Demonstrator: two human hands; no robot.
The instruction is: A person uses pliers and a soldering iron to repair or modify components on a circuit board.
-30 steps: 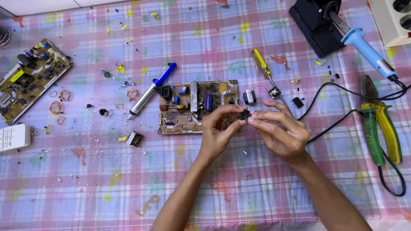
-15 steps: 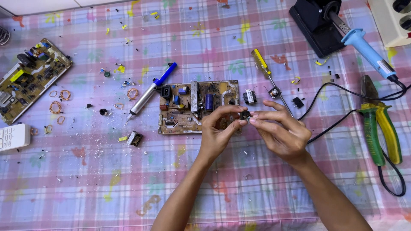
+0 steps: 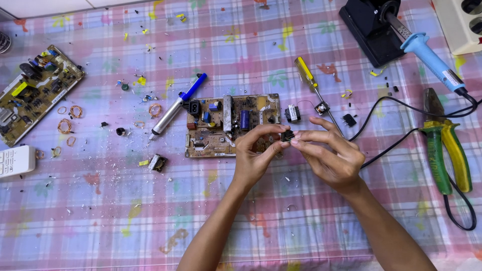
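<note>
My left hand (image 3: 257,155) and my right hand (image 3: 332,156) meet over the checked cloth and pinch a small black component (image 3: 287,135) between their fingertips. They hover just in front of the right end of a brown circuit board (image 3: 221,125) that carries a blue capacitor and a silver heat sink. A yellow-handled screwdriver (image 3: 311,90) lies just behind my right hand, with two small black parts (image 3: 292,113) beside it.
A silver and blue desoldering pump (image 3: 175,108) lies left of the board. A second circuit board (image 3: 35,90) and copper rings sit at far left. A soldering iron (image 3: 432,57) in its black stand, green-yellow pliers (image 3: 444,145) and a black cable lie at right.
</note>
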